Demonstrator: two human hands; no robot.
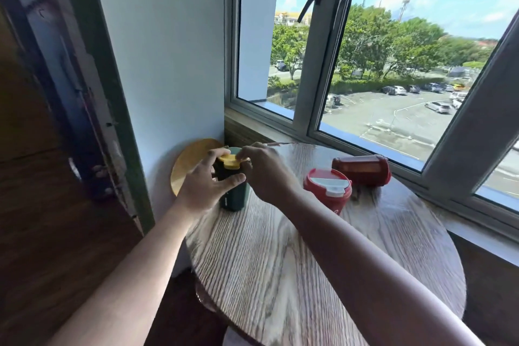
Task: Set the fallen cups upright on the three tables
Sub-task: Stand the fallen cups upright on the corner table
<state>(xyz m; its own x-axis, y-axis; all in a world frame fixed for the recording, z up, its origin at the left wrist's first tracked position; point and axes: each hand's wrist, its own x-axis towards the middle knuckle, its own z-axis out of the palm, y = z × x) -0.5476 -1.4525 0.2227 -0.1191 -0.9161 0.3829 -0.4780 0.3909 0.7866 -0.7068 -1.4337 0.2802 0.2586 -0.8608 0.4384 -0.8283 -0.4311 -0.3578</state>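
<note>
Beside the window (365, 64), at the far left edge of the round wooden bench (309, 261), a dark green cup (234, 196) with a yellow lid (229, 161) stands upright, its base on the bench top. Both hands are on it. The left hand (207, 180) has its grip wrapped round the upper body, thumb across the front and fingers over the lid's left side. The right hand (264, 171) has its grip pinched on the lid's right edge from above.

Toward the window from the green cup, a red cup (327, 191) with a white flap in its lid stands upright. Just beyond it, closer to the window, a darker red cup (362, 170) lies on its side along the sill edge, so at least one cup on this bench is not yet righted. A yellow disc (191, 166) leans against the wall behind the green cup.

The risks look like these. The green cup sits very near the bench's rim, so a careless release or a nudge from the left wrist could tip it off toward the wall. Pressing on the lid from one side might rock the cup. Reaching next for the fallen cup, the right forearm would pass over the upright red cup and could knock it. The lying cup, being round, may roll when first touched.
</note>
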